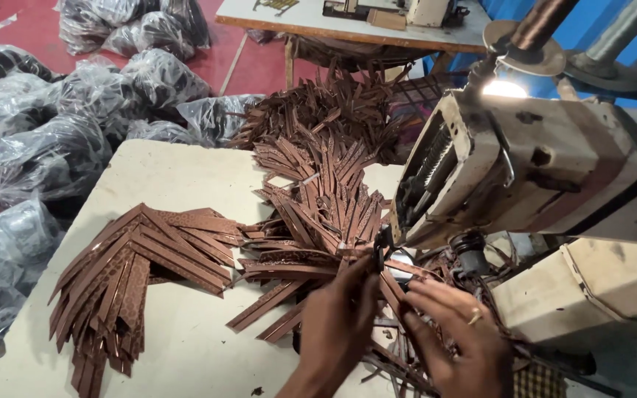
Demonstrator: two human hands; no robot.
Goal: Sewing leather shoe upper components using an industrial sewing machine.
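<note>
Both hands work close together under the head of a worn cream sewing machine (554,177). Left hand (337,324) pinches a narrow brown leather strap (391,289) between fingertips, feeding it toward the needle area just above the knuckles. Right hand (455,335), a ring on one finger, grips the same strap from the other side. Beyond the left hand, a fanned stack of cut straps (134,273) lies on the pale table (178,177), and farther off sit clear plastic bags (53,140).
</note>
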